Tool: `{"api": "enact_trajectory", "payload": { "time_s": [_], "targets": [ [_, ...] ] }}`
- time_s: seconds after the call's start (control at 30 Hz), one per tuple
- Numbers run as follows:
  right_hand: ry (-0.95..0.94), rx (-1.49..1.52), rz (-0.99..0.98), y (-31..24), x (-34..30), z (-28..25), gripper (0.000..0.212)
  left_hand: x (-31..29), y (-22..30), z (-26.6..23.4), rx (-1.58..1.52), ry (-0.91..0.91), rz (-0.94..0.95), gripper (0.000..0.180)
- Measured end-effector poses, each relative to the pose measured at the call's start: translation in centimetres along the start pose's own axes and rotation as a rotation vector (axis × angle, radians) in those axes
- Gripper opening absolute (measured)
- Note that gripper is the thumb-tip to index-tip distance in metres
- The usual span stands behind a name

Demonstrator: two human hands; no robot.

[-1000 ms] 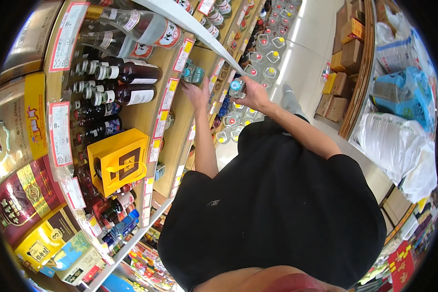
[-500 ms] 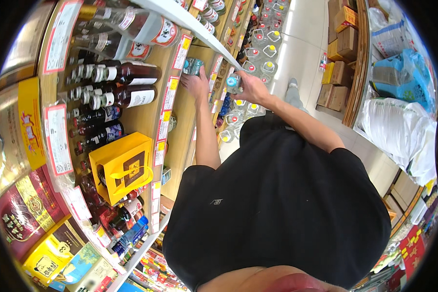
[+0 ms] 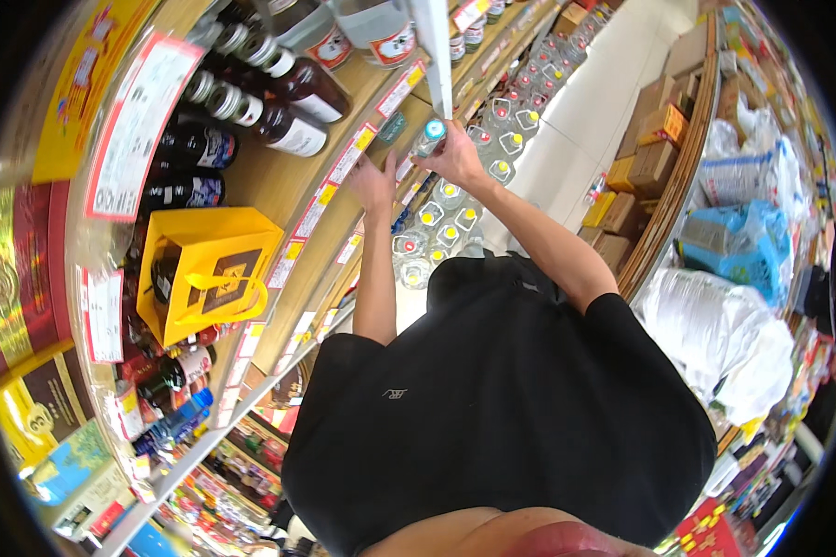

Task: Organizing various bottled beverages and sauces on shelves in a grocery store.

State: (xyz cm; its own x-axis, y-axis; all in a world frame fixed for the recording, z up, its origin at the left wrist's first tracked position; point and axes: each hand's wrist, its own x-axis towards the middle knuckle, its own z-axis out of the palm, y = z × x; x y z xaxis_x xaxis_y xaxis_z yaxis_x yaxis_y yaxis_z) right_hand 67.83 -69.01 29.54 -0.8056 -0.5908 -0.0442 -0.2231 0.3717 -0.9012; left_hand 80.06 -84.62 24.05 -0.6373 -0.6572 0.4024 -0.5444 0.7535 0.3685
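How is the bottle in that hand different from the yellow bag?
The bottle is see-through with a blue cap; the yellow bag is boxy and solid-coloured outside. The bottle is held in the right hand, while the bag sits on a shelf. The bag is bigger than the bottle.

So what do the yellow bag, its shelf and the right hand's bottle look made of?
Yellow bag: probably stiff card, smooth, given its flat faces and crisp edges.
Shelf: wood or wood-look board, tan with a slight sheen.
Bottle: glossy glass or plastic; it looks see-through, which leaves both open.
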Motion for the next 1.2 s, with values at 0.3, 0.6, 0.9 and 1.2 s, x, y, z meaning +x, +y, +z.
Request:
{"api": "enact_trajectory", "payload": {
  "time_s": [0.3, 0.6, 0.9, 1.2],
  "targets": [
    [0.052, 0.149, -0.064, 1.3, 3.1, 4.3, 0.067, -3.6, 1.9, -1.6, -0.237, 0.077, 0.061, 0.02],
    [0.171, 0.064, -0.075, 0.0, 1.5, 5.4, 0.072, -4.1, 0.9, -1.5, -0.339, 0.082, 0.015, 0.019],
    [0.157, -0.007, -0.159, -0.1, 1.3, 5.6, 0.074, -4.0, 1.4, -1.3, -0.338, 0.124, 0.037, 0.018],
    [0.059, 0.13, -0.059, -1.1, -0.1, 7.3, 0.068, -5.0, 0.2, -2.0, -0.318, 0.209, -0.004, 0.014]
  ]
}}
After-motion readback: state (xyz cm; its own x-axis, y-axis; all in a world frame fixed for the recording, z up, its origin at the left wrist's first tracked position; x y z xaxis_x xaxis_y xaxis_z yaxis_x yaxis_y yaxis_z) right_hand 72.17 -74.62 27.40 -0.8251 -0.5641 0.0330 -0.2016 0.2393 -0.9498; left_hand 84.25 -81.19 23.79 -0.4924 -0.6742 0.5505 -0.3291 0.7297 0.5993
